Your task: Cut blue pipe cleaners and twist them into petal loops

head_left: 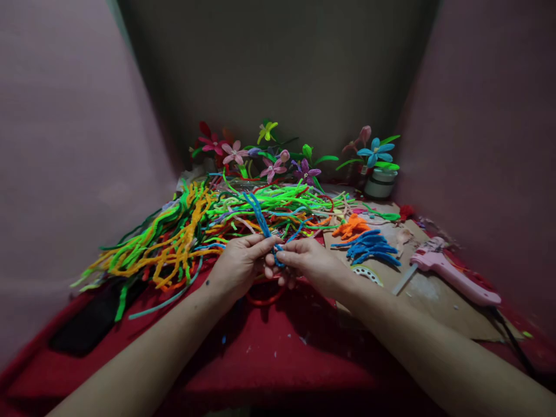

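Blue pipe cleaners are pinched between my two hands over the front middle of the table. My left hand has its thumb and fingers closed on them, with the long ends sticking up and away from me. My right hand is closed on the lower part, where the blue strands look bent or twisted together. How they join between the fingertips is partly hidden. Beyond my hands lies a loose pile of green pipe cleaners, with orange pipe cleaners heaped to the left.
On the right, cardboard carries a pink glue gun, a blue bundle of bent pieces and orange pieces. Fuzzy flowers stand at the back beside a jar. A dark flat object lies left on the red cloth.
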